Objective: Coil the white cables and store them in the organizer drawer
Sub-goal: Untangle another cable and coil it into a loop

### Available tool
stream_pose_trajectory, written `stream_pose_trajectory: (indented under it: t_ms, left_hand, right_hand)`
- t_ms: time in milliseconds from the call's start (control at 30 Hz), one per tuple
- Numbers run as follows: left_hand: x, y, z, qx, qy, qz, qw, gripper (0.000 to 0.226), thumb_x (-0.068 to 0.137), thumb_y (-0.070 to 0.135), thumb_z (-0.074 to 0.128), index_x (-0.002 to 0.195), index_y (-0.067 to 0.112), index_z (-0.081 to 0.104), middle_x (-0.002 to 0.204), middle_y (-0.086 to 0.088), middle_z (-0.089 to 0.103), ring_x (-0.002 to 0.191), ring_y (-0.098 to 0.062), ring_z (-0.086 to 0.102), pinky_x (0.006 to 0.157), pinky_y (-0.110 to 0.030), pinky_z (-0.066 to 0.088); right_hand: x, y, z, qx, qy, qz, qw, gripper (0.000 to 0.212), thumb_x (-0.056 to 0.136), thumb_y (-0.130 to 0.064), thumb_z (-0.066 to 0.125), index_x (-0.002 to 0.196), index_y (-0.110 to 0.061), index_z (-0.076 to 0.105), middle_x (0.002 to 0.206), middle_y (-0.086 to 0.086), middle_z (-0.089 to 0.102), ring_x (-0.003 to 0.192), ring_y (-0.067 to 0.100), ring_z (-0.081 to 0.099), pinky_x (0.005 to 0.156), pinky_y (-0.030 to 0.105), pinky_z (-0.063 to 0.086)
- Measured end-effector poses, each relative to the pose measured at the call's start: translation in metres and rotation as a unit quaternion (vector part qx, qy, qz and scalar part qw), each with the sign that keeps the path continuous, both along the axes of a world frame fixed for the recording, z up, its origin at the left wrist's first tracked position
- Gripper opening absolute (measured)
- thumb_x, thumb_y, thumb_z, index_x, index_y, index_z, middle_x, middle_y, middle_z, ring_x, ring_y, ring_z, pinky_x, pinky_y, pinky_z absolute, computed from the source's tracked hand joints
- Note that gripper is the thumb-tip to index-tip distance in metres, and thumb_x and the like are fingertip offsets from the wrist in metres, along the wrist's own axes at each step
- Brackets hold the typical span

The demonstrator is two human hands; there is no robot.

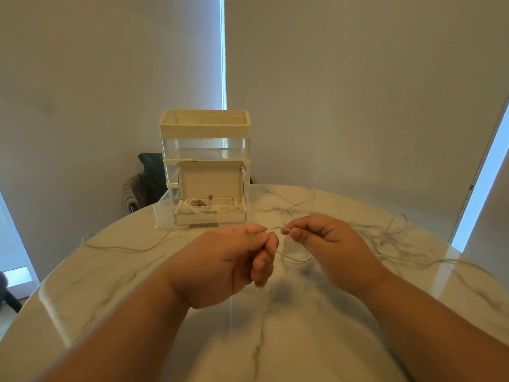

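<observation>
A thin white cable (293,257) hangs in a loop above the round marble table (303,340), pinched between both hands; left hand (228,267) and right hand (327,238) each curl their fingers round it; behind stands the clear plastic organizer (205,150), its drawer (165,213) pulled open around a white cardboard box (210,216) of coiled cables.

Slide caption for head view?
Left hand and right hand pinch a white cable; coiled cables lie in an open box in the drawer.
</observation>
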State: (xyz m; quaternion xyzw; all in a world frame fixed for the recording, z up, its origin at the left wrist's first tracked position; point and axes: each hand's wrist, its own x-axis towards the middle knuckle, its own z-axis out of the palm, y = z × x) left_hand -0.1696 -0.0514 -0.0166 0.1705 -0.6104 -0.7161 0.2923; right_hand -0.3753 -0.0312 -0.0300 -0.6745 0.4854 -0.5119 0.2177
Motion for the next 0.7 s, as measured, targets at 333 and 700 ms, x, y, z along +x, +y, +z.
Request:
stream_pose_trajectory:
  t_ms: [333, 700]
  left_hand:
    - [0.002, -0.006, 0.004, 0.095, 0.109, 0.032, 0.989, 0.023, 0.088, 0.023, 0.047, 0.068, 0.014, 0.053, 0.052, 0.004, 0.030, 0.048, -0.013, 0.033, 0.053, -0.029, 0.037]
    - [0.001, 0.002, 0.011, 0.130, 0.197, 0.119, 0.964, 0.024, 0.085, 0.017, 0.040, 0.061, 0.017, 0.046, 0.051, 0.005, 0.022, 0.044, -0.011, 0.025, 0.045, -0.026, 0.034]
  right_hand:
    - [0.013, 0.004, -0.006, 0.055, -0.046, 0.038, 0.997, 0.018, 0.095, -0.016, 0.061, 0.093, -0.023, 0.078, 0.066, -0.017, 0.065, 0.064, 0.002, 0.054, 0.063, 0.014, 0.045]
    - [0.016, 0.003, -0.012, 0.089, -0.085, 0.060, 0.991, 0.020, 0.096, -0.019, 0.060, 0.094, -0.025, 0.079, 0.069, -0.002, 0.064, 0.066, 0.009, 0.054, 0.066, 0.022, 0.048]
